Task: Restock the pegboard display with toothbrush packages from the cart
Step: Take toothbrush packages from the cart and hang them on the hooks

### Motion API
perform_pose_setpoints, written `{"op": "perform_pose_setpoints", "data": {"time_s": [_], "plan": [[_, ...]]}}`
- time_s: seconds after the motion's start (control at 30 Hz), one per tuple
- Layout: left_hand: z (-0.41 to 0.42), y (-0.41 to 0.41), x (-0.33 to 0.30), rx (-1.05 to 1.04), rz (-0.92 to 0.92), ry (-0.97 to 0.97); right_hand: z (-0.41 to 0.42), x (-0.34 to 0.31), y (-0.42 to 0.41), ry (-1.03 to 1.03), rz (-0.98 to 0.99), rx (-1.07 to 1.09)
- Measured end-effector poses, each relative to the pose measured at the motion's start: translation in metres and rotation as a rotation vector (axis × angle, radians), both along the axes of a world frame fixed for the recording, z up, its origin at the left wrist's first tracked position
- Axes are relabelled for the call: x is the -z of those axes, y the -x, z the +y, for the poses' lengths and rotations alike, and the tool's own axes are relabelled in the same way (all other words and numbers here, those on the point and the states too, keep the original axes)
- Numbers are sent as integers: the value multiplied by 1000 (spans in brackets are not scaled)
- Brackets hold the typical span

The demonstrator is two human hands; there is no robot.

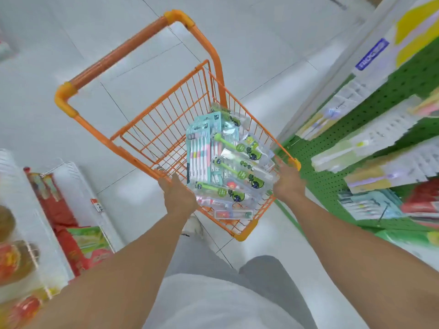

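A person looks down at a small orange wire cart (166, 129) on a pale tiled floor. The left hand (178, 198) grips the cart's near rim at its 7 o'clock side, fingers curled over the wire. The right hand (288, 184) holds the rim near the 4 o'clock corner. A heap of toothbrush packages (225, 162) fills the basket's near half, between both hands. A green pegboard display (380, 110), blurred, stands at 3 o'clock, hung with packets.
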State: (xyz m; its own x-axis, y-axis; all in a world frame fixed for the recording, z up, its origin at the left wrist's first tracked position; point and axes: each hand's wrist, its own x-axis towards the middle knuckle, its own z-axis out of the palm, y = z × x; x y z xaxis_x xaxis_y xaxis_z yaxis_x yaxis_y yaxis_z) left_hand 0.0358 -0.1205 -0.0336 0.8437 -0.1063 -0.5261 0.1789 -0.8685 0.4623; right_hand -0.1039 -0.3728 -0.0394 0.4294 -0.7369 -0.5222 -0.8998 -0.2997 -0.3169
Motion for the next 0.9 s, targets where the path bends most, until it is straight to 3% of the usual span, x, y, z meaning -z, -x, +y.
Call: {"op": "perform_pose_setpoints", "data": {"time_s": [0.07,0.27,0.57,0.73,0.83,0.9], "plan": [[7,-14,9,46,6,64,7,11,-2,-88,25,90],[9,-44,17,-10,50,80,14,22,-5,-91,3,242],[35,-122,8,97,-90,-22,54,18,-46,-315,-137,129],[52,-166,-6,98,-35,-190,65,3,-84,-493,-18,45],[48,-204,-17,353,27,-445,50,-24,-120,-314,203,-233],[34,-228,-23,426,-72,-373,49,-50,-164,-139,27,-280]]}}
